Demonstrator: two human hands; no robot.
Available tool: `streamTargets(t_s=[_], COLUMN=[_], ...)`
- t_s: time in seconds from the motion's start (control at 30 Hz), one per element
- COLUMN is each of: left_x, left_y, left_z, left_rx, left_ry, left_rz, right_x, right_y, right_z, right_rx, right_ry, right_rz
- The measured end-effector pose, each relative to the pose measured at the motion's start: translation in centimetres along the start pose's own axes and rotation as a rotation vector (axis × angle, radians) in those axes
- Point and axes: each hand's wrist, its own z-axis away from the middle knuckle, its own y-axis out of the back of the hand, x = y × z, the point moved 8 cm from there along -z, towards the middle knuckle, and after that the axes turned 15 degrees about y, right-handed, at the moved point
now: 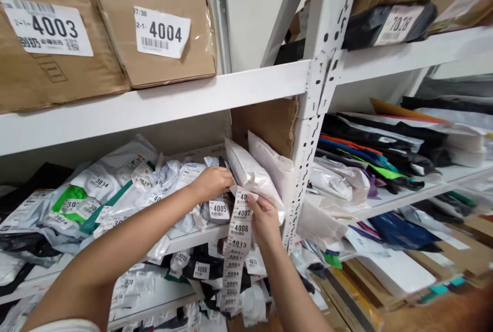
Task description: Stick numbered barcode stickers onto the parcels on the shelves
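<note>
Labelling step in hand: long white strip of numbered stickers [236, 250] pinched by right hand [264, 219]; left hand [211, 182] closed on white plastic parcel [252, 175], mid shelf, centre. Next move judged: precise sticker peel.

I see a white label strip [235, 255] printed with black numbers, pinched between my left hand [211, 183] and right hand [264, 219]. The parcels [115, 193] on the left are mostly grey and white, one with a bright green patch [67, 199], each carrying a white tag with black digits. Two white mailers [258, 173] lean just right of my hands. Above, far left, brown cardboard boxes [154, 34] bear white labels with black numbers and barcodes. The shelf [215, 93] is white. On the right, bags [362, 155] lie stacked in black, orange, blue, green and purple, with a dark blue one [400, 232] lower down.
</note>
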Motion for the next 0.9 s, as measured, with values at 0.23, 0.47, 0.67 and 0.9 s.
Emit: streamTargets(t_s=[0.23,0.47,0.67,0.9], left_x=[-0.2,-1.0,-1.3,-0.7], left_y=[1.7,0.3,0.0,0.0], left_z=[1.9,0.9,0.7,0.7], left_rx=[-0.232,-0.26,-0.301,-0.215], left_ry=[0.011,0.164,0.23,0.208], left_rz=[0.434,0.303,0.319,0.189], right_x=[1.6,1.5,1.6,2.1], right_y=[-2.2,-2.8,-3.2,-1.8], right_z=[1.3,1.5,1.2,0.2], right_rx=[-0.239,-0.06,-0.096,0.032], right_ry=[-0.115,-0.076,-0.155,-0.235], right_rz=[0.111,0.149,0.07,0.265])
